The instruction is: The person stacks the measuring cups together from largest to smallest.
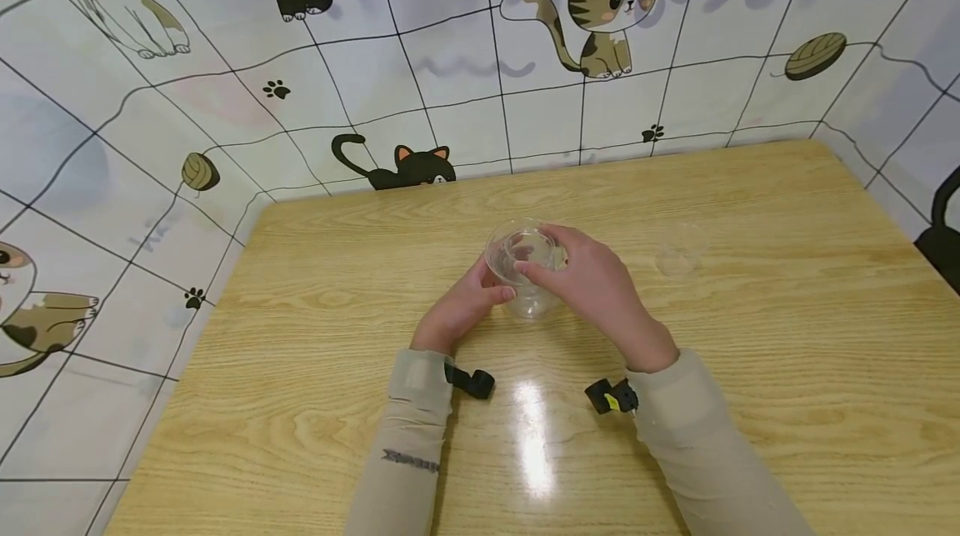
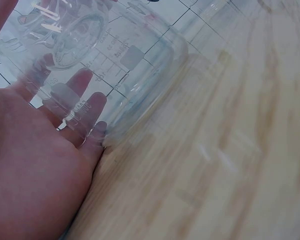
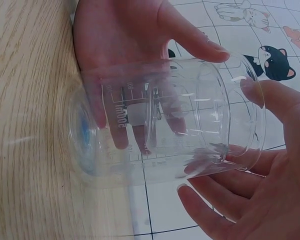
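A large clear glass beaker (image 1: 531, 303) with printed volume marks stands on the wooden table in the head view. My left hand (image 1: 463, 305) holds it around the side, thumb in front and fingers behind. Inside its upper part sits a smaller clear beaker (image 3: 192, 117), its base above the large one's bottom in the right wrist view. My right hand (image 1: 600, 282) reaches over the large rim, and its thumb and fingers appear to pinch the smaller beaker near its lip. Transparent glass makes the exact contact hard to see.
Another small clear glass vessel (image 1: 680, 252) stands on the table (image 1: 787, 336) to the right of my hands. A white wall covering (image 1: 457, 61) with cat drawings rises behind the table and at both sides.
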`<act>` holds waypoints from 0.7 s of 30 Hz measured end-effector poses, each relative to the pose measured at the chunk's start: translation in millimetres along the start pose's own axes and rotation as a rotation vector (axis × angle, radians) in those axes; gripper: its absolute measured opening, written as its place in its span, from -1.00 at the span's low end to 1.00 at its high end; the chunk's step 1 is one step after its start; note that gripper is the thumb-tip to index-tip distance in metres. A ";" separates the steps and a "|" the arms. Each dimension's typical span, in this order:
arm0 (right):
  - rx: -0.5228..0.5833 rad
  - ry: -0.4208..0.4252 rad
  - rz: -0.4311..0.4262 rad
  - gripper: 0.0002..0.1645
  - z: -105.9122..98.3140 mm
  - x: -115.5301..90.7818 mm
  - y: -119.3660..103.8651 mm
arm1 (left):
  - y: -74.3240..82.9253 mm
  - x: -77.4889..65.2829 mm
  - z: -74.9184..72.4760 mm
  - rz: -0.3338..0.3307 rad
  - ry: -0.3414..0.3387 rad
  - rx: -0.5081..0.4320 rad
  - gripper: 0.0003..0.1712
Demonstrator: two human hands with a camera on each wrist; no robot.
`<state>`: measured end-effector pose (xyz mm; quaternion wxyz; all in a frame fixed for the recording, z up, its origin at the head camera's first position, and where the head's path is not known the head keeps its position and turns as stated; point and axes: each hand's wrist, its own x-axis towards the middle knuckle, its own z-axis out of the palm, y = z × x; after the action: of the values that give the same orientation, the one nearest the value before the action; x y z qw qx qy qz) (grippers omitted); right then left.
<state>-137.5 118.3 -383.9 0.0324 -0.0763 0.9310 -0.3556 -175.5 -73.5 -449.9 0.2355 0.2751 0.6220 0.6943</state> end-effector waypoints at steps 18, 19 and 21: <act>0.011 0.006 0.001 -0.03 0.9 -0.3 -0.6 | 1.3 0.1 0.2 -0.008 0.001 0.004 -0.09; 0.011 0.007 0.000 -0.03 1.0 -0.2 -0.6 | 1.4 -0.1 0.2 -0.008 0.002 0.008 -0.09; 0.010 0.008 0.000 -0.02 1.0 -0.3 -0.6 | 1.4 -0.3 0.3 -0.009 0.004 0.011 -0.07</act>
<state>-137.0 117.3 -384.3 0.0289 -0.0748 0.9293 -0.3605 -175.1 -73.7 -448.5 0.2360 0.2722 0.6275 0.6903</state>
